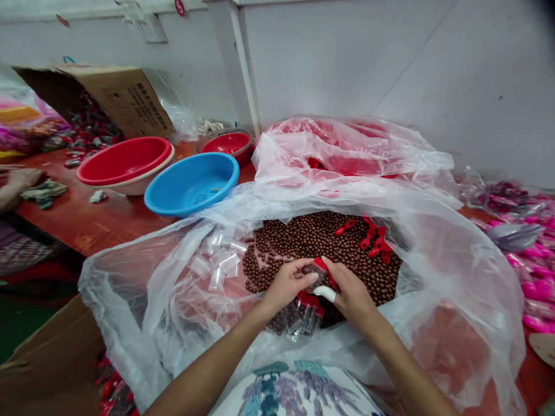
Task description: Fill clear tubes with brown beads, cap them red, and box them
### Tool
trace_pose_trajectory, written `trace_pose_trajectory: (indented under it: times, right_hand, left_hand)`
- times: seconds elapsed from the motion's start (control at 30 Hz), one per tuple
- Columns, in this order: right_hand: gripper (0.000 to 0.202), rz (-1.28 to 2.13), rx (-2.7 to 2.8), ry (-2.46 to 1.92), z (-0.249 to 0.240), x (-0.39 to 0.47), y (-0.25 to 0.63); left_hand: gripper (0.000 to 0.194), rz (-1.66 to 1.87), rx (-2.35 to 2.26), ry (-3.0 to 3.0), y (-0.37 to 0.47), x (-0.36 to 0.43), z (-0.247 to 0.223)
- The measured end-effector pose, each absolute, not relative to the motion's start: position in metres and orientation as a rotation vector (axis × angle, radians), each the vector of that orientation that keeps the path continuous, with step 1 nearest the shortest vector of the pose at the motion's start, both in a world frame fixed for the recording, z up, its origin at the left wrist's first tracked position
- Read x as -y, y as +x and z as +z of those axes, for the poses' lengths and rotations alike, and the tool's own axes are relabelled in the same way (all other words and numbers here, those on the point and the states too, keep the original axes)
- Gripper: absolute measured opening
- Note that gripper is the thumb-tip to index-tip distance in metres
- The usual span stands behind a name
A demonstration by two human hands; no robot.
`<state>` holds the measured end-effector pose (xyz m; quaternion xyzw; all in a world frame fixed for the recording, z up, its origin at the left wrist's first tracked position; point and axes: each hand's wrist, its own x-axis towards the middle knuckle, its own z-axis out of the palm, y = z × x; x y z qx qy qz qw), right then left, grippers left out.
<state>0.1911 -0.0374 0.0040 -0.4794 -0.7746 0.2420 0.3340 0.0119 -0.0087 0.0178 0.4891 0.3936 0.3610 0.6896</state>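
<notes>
My left hand (284, 286) is closed around a small clear plastic container (318, 274) with a red cap (319, 263). My right hand (353, 294) pinches the red cap from the other side; a white cover (325, 293) wraps one of its fingers. Below both hands lie several clear containers with red tops (306, 315). Brown beads (299, 234) spread under and beyond the hands in a large translucent plastic bag (463, 260). Small red plastic pieces (379, 245) rest on the beads at the right. Clear empty containers (223, 260) are heaped at the left.
A blue basin (193, 185), a red basin (125, 162) and a smaller red bowl (229, 144) stand at the back left. Behind them a tipped carton (134, 107) spills red-topped containers. Bagged red pieces (347, 144) lie behind; pink items (540, 283) at right. Another person's hand (21, 179) is far left.
</notes>
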Motion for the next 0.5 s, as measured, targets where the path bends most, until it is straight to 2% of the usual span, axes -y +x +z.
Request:
trace_pose_trajectory:
  times: [0.1, 0.23, 0.37, 0.43, 0.5]
  right_hand:
    - [0.049, 0.858, 1.925, -1.210, 0.0067, 0.0376, 0.1927]
    - [0.050, 1.163, 1.416, -1.342, 0.0031, 0.0358, 0.1954]
    - [0.042, 0.967, 1.222, -1.426, -0.0006, 0.0335, 0.1928]
    - [0.040, 0.799, 1.428, -1.419, 0.0002, 0.0337, 0.1903]
    - [0.052, 0.674, 1.741, -1.359, 0.0001, 0.0351, 0.1876]
  left_hand:
    - [0.041, 0.826, -0.871, 1.112, 0.0119, 0.0097, 0.0163]
    - [0.040, 0.814, -0.951, 1.175, 0.0115, 0.0107, 0.0172]
    - [0.037, 0.800, -0.985, 1.264, 0.0127, 0.0125, 0.0182]
    - [0.035, 0.787, -1.003, 1.318, 0.0135, 0.0139, 0.0173]
    - [0.036, 0.788, -1.034, 1.356, 0.0139, 0.0154, 0.0155]
